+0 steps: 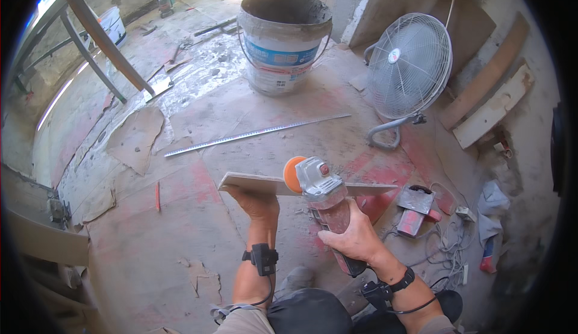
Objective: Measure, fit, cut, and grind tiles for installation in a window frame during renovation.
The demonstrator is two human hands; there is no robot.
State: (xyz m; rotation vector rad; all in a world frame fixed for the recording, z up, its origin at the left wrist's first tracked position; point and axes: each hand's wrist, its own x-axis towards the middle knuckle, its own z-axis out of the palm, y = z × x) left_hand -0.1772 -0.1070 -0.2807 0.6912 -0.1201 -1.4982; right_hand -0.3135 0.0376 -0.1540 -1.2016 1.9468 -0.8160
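Observation:
My left hand [256, 204] grips a thin flat tile [253, 182] from below, near its left end. The tile is held up off the floor and seen nearly edge-on. In my right hand [355, 238] is an angle grinder [325, 192], my fingers wrapped round its dark red body. Its orange disc [293, 174] stands at the tile's long edge; whether it touches cannot be made out. Part of the tile is hidden behind the grinder's metal head. The fingers of my left hand are mostly out of sight behind the tile.
Beyond the tile lie a long metal ruler [259, 134] and a dirty bucket [283, 51]. A floor fan [410, 64] stands right of the bucket. Near my right side are a red-and-grey power tool [415, 210] and tangled cables [442, 253]. A red pencil [158, 197] lies left.

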